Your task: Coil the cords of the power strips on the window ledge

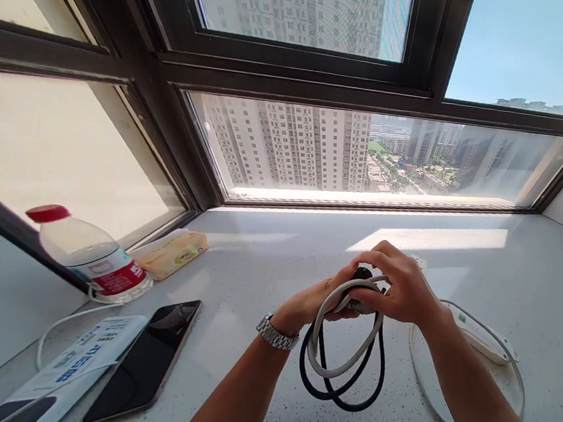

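Observation:
Above the speckled white sill, both hands grip one looped bundle of cable. The bundle joins a light grey cable (317,339) and a black cable (378,382), hanging down in loose loops. My left hand (313,296), with a metal-band watch (276,332) at its wrist, is closed around the bundle from the left. From the right, my right hand (402,281) pinches the top of the loops. A round black piece (362,272), perhaps a plug, shows between the hands. Fingers hide part of the cables where they meet.
A white power strip (486,343) with its thin cord lies right, partly behind my right arm. On the left are a red-capped bottle (99,262), a yellow tissue pack (176,254), a dark phone (144,364) and a printed box (71,367). Windows (293,148) stand behind.

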`<action>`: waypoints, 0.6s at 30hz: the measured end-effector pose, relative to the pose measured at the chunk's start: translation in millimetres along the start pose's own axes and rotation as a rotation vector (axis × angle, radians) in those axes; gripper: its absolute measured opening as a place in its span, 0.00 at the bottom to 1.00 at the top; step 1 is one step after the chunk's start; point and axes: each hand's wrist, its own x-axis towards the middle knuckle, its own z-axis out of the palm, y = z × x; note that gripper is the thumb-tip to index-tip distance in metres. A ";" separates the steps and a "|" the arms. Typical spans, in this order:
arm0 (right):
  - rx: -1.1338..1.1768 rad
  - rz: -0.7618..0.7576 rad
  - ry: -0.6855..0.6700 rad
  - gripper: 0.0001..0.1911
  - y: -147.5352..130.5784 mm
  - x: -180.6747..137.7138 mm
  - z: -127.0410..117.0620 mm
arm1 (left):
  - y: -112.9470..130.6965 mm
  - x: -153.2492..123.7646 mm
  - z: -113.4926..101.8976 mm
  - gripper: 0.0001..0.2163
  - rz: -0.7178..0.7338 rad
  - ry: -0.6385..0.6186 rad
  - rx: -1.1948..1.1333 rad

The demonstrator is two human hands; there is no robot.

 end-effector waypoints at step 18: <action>0.051 0.434 -0.162 0.14 1.9 3.6 7.4 | 11.1 -6.2 -26.9 0.34 0.043 0.033 0.237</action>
